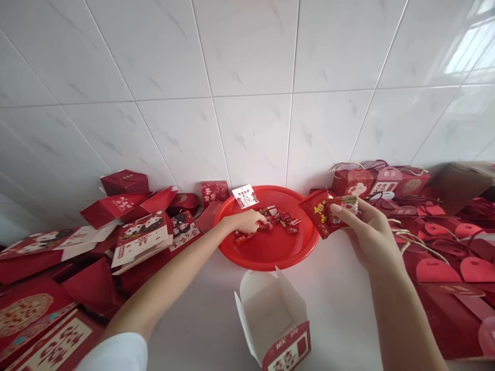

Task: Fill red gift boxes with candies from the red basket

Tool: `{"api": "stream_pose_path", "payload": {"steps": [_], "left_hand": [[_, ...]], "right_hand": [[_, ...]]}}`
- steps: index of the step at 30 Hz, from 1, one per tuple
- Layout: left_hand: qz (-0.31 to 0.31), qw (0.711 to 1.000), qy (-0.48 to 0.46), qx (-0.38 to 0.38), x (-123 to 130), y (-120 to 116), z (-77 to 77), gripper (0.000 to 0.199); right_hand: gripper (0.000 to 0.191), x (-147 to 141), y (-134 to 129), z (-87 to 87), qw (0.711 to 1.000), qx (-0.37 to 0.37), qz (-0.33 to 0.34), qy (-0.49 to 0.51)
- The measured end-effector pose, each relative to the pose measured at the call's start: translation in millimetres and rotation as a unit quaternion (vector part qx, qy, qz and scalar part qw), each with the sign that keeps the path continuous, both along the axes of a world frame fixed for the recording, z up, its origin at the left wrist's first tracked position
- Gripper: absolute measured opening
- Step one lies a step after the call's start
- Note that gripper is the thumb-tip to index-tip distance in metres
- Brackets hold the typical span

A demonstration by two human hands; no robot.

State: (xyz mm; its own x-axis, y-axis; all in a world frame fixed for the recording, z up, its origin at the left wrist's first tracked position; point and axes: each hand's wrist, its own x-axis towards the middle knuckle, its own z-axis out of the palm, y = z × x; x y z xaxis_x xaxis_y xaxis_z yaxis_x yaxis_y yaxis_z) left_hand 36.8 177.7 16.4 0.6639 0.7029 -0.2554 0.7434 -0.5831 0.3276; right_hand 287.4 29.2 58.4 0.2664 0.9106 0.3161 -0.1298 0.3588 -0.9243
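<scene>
My left hand [249, 221] reaches into a round red plastic basket [278, 260]. Its fingers are pinched together among small red-wrapped candies [288, 222]; what lies between the fingertips is too small to make out. To the right of the basket, my right hand [369, 226] is closed on several red snack packets [322, 214], thumb on top, held above the counter near the basket's rim. Below the basket stands an open gift box [276, 314], red outside and white inside, with its flaps up. No contents show in the visible part of the box.
Red gift boxes [141, 237] are piled on the left, some open or tilted. More red boxes with cord handles [436, 247] stand in rows on the right. A white card [245, 197] rests on the basket's back rim. The tiled wall [251, 129] closes off the back.
</scene>
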Motion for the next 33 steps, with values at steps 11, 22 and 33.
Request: {"api": "stream_pose_path", "payload": {"steps": [11,22,33], "left_hand": [[0.050,0.993,0.072,-0.075,-18.8,-0.4,12.1,0.043],[0.060,0.990,0.093,-0.090,-8.6,-20.4,-2.5,0.015],[0.086,0.993,-0.079,-0.033,-11.1,-30.4,12.7,0.010]], "right_hand": [[0.031,-2.2,-1.2,-1.3,1.000,0.003,-0.004,-0.004],[0.035,-14.8,-1.0,1.7,0.992,-0.024,0.071,0.103],[0.032,-28.4,-1.1,-2.3,0.975,-0.030,0.122,0.182]]}}
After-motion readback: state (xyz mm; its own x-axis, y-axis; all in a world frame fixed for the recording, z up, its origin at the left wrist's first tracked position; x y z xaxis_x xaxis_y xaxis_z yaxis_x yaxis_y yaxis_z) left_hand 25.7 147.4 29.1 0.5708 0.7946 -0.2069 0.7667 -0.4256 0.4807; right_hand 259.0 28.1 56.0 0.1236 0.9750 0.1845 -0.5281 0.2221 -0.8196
